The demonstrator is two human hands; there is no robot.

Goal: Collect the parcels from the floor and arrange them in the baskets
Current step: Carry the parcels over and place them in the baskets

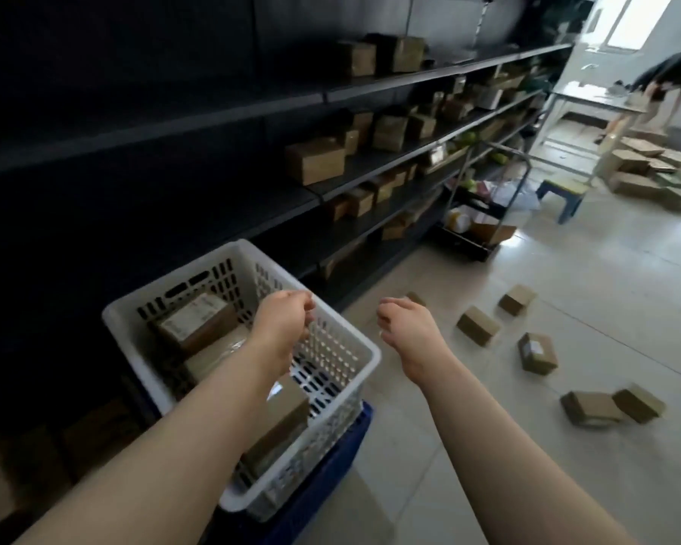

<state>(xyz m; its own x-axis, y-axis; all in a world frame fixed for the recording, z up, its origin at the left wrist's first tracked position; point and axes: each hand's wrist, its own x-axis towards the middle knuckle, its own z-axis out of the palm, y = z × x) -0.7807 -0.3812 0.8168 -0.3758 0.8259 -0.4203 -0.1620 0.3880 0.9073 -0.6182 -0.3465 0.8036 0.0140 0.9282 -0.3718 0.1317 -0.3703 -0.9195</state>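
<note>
Two bare hands reach forward in a storeroom aisle, both with fingers loosely curled and relaxed, grasping nothing. The left hand [282, 320] hangs over the right rim of a white basket [172, 277]; whether it touches the rim cannot be told. The right hand [405, 328] hovers just beside the basket, above the pale tiled floor [567, 277]. The basket, slotted on its sides, sits on top of a blue crate [343, 454] at the foot of dark shelves [370, 88]. Inside it lie brown parcels: a labelled parcel [195, 320] at the far end, a plain parcel [284, 415] at the near end, partly under the left forearm, and between them something under clear wrap, too blurred to make out. Six scattered parcels [478, 325] lie on the floor to the right of the basket. One peeks out from behind the right hand, two sit a little farther off, and one with a white sticker [537, 352] lies beyond them. A touching pair [590, 407] lies nearest the right edge of the view. The shelves carry rows of similar brown boxes [315, 159] on several levels. Farther down the aisle a black cart [468, 238] stands against the shelves, with a blue stool [563, 192] near it. At the far right another person [669, 78] bends beside a table [590, 100], next to a heap of cardboard boxes [637, 167] on the floor.
</note>
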